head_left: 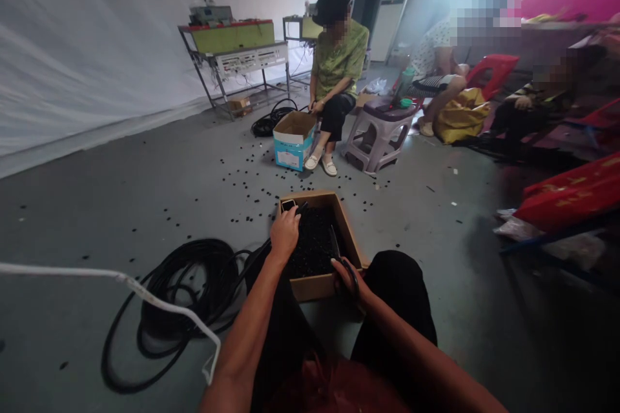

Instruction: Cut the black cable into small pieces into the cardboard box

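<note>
Trailing cord: a white cord [130,287] is seen running in from the left edge, its end bent down beside the left forearm.

Coil: a black cable [179,297] is heaped in loops on the floor [97,206], and a length is led up from it toward the left hand.

Bench: a metal-framed bench [252,61] is placed against the white sheeting, with instrument panels and wires mounted on it.

Second coil: more black cable [271,121] is piled on the floor beside a blue-and-white carton [293,145].

Left hand: the left hand [285,235] is closed around the black cable, above the near corner of the box. A small dark piece [289,205] is seen just beyond it, too small to be told.

Box: a cardboard box [322,213] is set between the knees, filled with black bits [312,242]; more are scattered across the floor.

Co-worker: a person [336,58] is seated behind the carton, with both hands low and close together.

Right hand: the right hand [345,276] is curled through the scissors [353,281], which are held closed, blades pointed up inside the box.

Far right: a purple stool [380,132], two seated people [436,55] and a red bag [571,193] are seen.
</note>
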### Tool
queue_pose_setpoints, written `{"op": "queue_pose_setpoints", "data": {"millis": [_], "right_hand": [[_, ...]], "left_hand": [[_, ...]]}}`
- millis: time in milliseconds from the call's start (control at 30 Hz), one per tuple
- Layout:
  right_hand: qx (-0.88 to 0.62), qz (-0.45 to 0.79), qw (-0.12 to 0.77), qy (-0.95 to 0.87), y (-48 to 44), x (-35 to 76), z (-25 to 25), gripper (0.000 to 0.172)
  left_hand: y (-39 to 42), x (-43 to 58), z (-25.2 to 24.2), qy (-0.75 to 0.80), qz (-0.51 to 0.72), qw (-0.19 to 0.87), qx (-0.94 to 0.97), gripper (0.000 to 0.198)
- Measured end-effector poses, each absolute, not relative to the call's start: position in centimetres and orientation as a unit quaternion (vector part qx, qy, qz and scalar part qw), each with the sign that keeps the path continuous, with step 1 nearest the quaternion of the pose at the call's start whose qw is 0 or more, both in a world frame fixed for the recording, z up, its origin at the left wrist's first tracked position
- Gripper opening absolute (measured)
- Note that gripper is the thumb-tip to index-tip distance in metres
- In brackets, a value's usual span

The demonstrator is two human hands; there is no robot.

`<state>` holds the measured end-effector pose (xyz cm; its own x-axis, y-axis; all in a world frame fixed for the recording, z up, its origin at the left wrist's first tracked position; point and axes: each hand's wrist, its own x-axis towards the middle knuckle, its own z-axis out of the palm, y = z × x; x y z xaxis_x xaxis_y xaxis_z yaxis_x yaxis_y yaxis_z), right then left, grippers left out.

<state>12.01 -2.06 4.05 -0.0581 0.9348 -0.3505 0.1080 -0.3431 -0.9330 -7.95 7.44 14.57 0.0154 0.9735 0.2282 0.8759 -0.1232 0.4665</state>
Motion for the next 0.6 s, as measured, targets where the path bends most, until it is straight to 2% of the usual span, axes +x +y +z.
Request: {"op": "queue_pose_setpoints", "data": {"millis": [267, 600], "right_hand": [[-0.568, 0.531, 0.393, -0.491, 7.6, 12.2, 8.1, 0.050], [-0.601, 0.512, 0.348, -0.506, 15.1, 12.1, 8.1, 0.043]], "left_hand": [[14.4, -6.9, 16.0, 0.646, 0.309, 0.085, 0.693, 0.039], [20.3, -4.5, 12.1, 0.591, 0.378, 0.274, 0.658, 0.033]]}}
